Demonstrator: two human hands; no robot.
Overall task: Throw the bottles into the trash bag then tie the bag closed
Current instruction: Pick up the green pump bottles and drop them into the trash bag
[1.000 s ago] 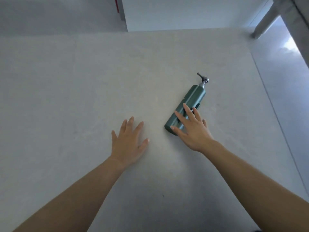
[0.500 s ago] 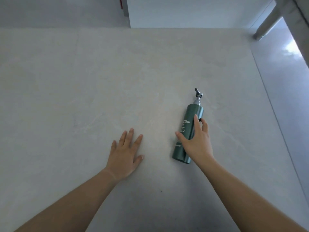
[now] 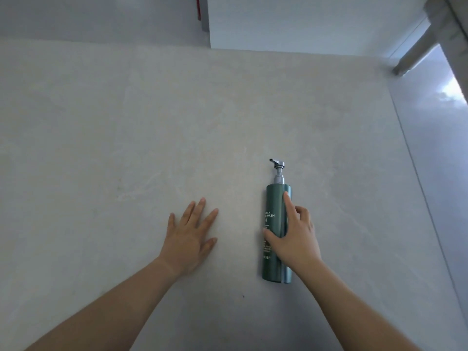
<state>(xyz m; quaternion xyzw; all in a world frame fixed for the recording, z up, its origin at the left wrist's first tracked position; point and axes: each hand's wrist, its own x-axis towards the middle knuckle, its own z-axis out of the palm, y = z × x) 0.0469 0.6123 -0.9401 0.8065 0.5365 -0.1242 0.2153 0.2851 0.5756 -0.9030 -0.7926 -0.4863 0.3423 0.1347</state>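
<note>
A dark green pump bottle [image 3: 274,206] with a silver pump head lies flat on the pale stone surface [image 3: 126,135], pump pointing away from me. My right hand [image 3: 295,236] wraps over its middle, thumb on the left side and fingers over the right, gripping it against the surface. My left hand [image 3: 190,236] rests flat on the surface to the left of the bottle, fingers spread, holding nothing. No trash bag is in view.
The surface ends at a white wall [image 3: 304,21] at the back. Its right edge [image 3: 415,160] drops to a glossy grey floor. A grey furniture leg [image 3: 415,54] slants at the top right.
The bottle has turned from a diagonal lie to pointing straight away and has come closer to me. My right hand has gone from fingers laid on it to a grip around it.
</note>
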